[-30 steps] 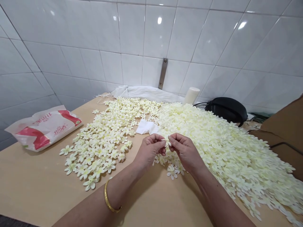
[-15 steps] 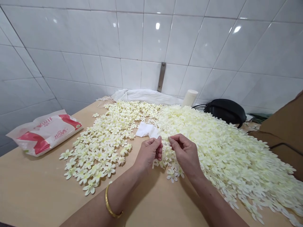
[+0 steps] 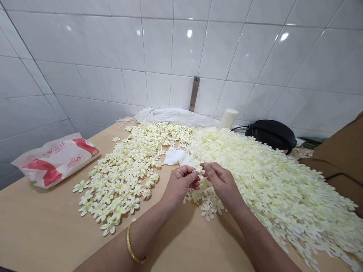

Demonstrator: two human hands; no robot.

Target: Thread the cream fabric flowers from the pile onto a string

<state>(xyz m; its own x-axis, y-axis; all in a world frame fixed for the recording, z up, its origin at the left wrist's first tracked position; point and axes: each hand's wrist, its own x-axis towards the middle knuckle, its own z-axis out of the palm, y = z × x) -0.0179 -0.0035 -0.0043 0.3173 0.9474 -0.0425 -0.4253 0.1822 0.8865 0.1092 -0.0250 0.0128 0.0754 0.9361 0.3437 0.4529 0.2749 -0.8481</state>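
Between my two hands is a small pale artificial flower (image 3: 200, 172). My left hand (image 3: 181, 184) pinches it from the left, thumb and forefinger pressed together. My right hand (image 3: 222, 184) pinches its other side with the fingertips. Around and behind the right hand spreads a large heap of cream flower petals (image 3: 272, 181). To the left lies a looser pile of cream-yellow flowers (image 3: 121, 181). A white tissue (image 3: 176, 156) rests on the table just beyond my left hand.
A red-and-white tissue pack (image 3: 56, 160) lies at the table's left. Along the tiled wall are a white plastic sheet (image 3: 172, 115), a white roll (image 3: 228, 118) and a black case (image 3: 270, 135). A brown cardboard piece (image 3: 337, 151) stands at the right.
My hands have come closer together, and the flower now shows plainly between the fingertips. The whole view has shifted slightly. The piles look the same.
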